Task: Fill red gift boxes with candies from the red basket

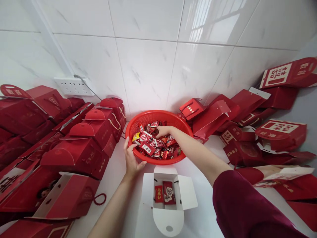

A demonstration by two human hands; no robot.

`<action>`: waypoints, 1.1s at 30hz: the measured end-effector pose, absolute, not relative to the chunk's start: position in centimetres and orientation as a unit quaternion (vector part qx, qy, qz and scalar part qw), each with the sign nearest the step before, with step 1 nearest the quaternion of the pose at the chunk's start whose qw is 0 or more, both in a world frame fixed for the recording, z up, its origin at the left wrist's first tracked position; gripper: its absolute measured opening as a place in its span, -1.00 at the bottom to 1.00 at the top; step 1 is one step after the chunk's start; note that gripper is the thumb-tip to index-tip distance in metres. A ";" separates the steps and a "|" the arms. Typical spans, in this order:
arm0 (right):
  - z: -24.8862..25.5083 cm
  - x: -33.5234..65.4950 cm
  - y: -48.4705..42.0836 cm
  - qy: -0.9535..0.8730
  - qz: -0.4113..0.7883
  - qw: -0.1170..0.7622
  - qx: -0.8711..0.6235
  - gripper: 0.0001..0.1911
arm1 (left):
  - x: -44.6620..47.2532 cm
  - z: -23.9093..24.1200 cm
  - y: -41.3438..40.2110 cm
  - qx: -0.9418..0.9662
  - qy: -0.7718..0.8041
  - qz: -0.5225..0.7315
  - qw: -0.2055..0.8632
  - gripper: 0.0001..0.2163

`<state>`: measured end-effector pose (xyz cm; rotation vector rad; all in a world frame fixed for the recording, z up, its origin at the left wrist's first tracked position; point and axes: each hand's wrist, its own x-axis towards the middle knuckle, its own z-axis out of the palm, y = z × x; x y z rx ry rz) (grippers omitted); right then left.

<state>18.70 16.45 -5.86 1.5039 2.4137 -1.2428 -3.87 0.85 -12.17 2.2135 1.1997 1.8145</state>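
A person's left hand (131, 160) is clamping the near rim of a red plastic basket (158, 114) – thumb hooked over the edge, fingers wrapped beneath – seemingly to stop it sliding on the white tabletop (116, 180). The right hand (162, 131) is reaching over the far side of the heap of wrapped sweets (158, 147) filling the basket. Its fingers are curled down among the wrappers, and whether they are closing on one cannot be told from this angle. A maroon sleeve (237, 201) is covering the right upper arm.

Just in front of the basket, an open gift box (188, 193) is standing with all its flaps spread wide, its white inside facing up and 2 red packets (165, 192) lying side by side on the bottom. That puts it within easy reach of both hands.

Closed red gift boxes (74, 155) are lying stacked in rows to the left, well apart from the looser pile of unfilled red boxes (247, 145) tumbling along the right – the 2 lots apparently kept on opposite sides. A wall socket (71, 86) is showing on the tiled wall behind
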 end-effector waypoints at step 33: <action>1.2 23.0 6.1 0.690 -0.459 -0.326 0.455 -0.76 | -3.6 -11.9 0.8 0.705 0.394 0.590 0.009 -0.27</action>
